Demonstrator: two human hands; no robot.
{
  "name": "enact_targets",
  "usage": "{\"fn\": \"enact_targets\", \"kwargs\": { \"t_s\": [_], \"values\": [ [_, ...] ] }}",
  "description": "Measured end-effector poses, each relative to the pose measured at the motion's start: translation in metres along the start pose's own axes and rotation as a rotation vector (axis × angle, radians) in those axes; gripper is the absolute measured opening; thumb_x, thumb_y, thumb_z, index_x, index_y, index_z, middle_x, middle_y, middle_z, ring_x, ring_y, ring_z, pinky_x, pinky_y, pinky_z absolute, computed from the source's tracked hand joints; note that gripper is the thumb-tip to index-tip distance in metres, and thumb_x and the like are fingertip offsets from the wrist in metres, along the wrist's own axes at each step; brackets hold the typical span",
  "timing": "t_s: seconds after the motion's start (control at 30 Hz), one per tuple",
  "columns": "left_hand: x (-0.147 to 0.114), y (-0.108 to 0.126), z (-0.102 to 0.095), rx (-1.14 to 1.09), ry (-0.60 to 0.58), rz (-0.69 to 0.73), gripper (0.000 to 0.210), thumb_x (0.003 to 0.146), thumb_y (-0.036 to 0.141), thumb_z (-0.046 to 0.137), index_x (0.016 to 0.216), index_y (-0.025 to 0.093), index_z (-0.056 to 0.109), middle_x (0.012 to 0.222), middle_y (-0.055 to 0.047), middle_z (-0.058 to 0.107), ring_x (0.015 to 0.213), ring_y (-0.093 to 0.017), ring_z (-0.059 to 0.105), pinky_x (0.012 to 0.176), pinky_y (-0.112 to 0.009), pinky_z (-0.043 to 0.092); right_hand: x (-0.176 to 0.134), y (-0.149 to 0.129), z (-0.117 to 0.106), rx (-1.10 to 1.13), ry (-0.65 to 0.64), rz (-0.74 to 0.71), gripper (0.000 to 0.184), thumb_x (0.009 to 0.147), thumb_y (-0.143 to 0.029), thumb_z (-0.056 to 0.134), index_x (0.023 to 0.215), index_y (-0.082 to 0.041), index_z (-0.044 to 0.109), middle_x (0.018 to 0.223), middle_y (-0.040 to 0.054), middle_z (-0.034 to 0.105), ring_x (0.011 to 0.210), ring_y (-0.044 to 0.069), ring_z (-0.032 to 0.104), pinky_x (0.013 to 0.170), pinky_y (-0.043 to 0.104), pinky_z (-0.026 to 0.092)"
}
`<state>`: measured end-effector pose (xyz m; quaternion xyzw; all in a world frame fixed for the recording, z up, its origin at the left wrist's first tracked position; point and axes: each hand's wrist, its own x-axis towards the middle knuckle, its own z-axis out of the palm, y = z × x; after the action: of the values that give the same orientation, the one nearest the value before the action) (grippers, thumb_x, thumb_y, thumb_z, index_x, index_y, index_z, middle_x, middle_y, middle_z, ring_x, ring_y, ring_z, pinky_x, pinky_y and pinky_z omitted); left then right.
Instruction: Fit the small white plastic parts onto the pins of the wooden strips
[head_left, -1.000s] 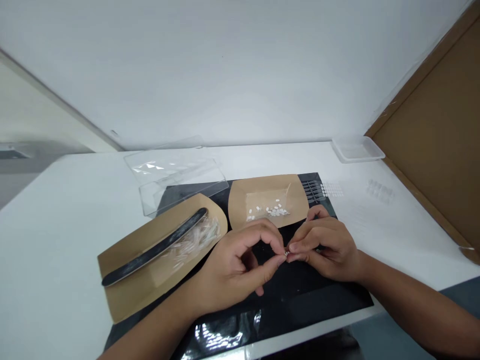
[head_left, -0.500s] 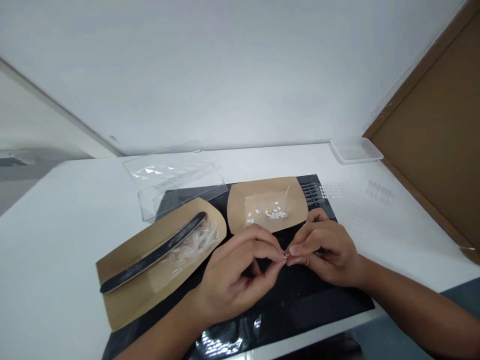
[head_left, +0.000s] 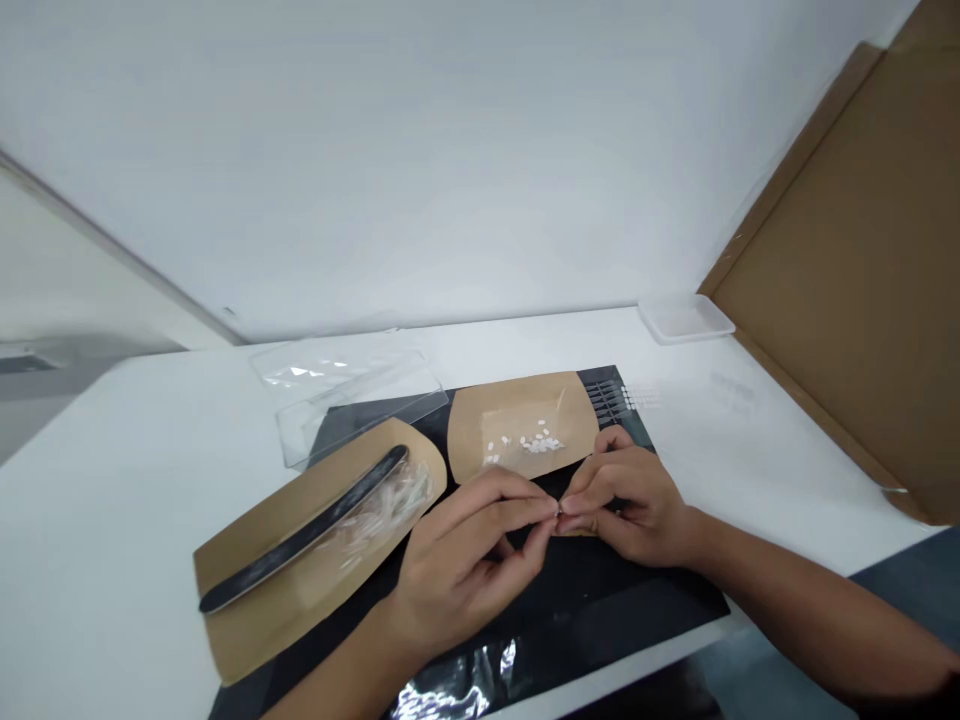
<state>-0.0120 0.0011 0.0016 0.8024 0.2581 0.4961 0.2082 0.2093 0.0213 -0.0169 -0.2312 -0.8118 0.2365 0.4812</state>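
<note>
My left hand [head_left: 469,560] and my right hand [head_left: 630,500] meet over a black mat [head_left: 600,620], fingertips pinched together. Between them is a tiny pale piece [head_left: 559,508], mostly covered by the fingers, too small to name. Just behind the hands lies a brown paper tray [head_left: 469,410] with small white oval pieces [head_left: 541,443] in it. To the left, a longer brown paper tray [head_left: 247,640] holds a black nail file [head_left: 300,535] and a heap of thin clear plastic pieces [head_left: 386,505]. A tan sliver shows beneath my right fingers.
Clear plastic panels [head_left: 360,400] lie at the back left, partly over the mat. Dark comb-like strips [head_left: 607,400] and rows of white dots [head_left: 641,397] sit behind my right hand. A translucent container [head_left: 686,320] stands far right, beside a brown cardboard panel [head_left: 840,280].
The view has shifted slightly, so the table items appear a little lower and further left. Both hands stay pinched together, and the tiny piece between them is now more covered.
</note>
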Motion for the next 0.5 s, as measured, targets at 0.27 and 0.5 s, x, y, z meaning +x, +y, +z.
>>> {"fn": "enact_targets", "kwargs": {
  "t_s": [0.27,0.5],
  "values": [
    [-0.002,-0.009,0.001,-0.122,-0.019,-0.101,0.021,0.091,0.004,0.068,0.105,0.018,0.076,0.096,-0.005,0.071,0.066,-0.008,0.069,0.042,-0.01,0.052,0.001,0.0,0.002,-0.073,0.04,-0.019,0.016,0.103,-0.034,0.07,0.091,-0.024,0.069,0.082,-0.0042,0.081,0.069,0.01,0.074,0.082,0.034,0.038],
    [-0.002,-0.012,0.005,-0.074,-0.017,-0.129,0.011,0.089,0.008,0.07,0.093,0.018,0.073,0.089,-0.004,0.069,0.065,-0.009,0.067,0.04,-0.009,0.047,-0.002,0.008,0.004,-0.158,0.023,-0.079,0.014,0.102,-0.031,0.071,0.091,-0.024,0.068,0.083,-0.0043,0.081,0.07,0.011,0.073,0.085,0.035,0.038]
  ]
}}
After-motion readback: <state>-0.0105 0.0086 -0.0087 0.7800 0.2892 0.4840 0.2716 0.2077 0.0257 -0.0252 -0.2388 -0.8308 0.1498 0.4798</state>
